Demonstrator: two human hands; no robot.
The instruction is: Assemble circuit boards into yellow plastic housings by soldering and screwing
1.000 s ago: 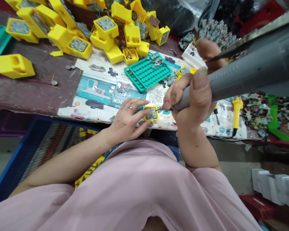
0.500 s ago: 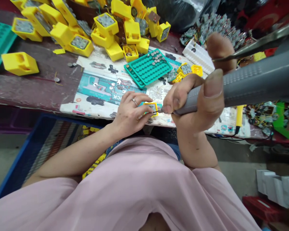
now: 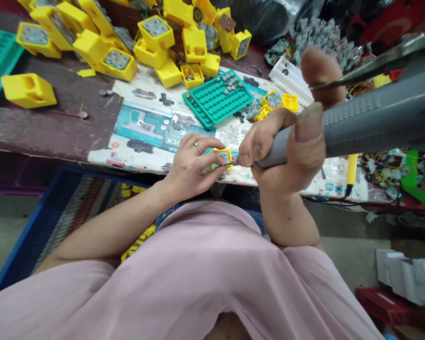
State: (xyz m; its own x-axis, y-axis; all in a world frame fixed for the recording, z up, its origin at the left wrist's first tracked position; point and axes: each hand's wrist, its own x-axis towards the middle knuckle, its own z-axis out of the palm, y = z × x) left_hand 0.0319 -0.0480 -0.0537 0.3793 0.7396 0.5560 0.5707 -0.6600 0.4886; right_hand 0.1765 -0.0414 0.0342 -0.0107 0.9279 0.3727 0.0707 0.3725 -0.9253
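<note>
My right hand (image 3: 286, 141) is wrapped round a thick grey electric screwdriver (image 3: 368, 120), whose tip touches a small yellow plastic part (image 3: 222, 158) at the near edge of the bench. My left hand (image 3: 193, 165) pinches that yellow part between thumb and fingers and holds it down on the printed paper sheet (image 3: 152, 127). A ring shows on one left finger. The part has a grey circuit board set in its frame.
A teal tray (image 3: 217, 97) with several round metal discs lies behind the hands. A heap of yellow housings (image 3: 156, 42) fills the back of the bench. A yellow-handled tool (image 3: 350, 174) lies right, and a blue crate (image 3: 38, 222) stands below left.
The view has shifted slightly. My left hand's fingers have closed in on the yellow part, and the screwdriver tip stays on it.
</note>
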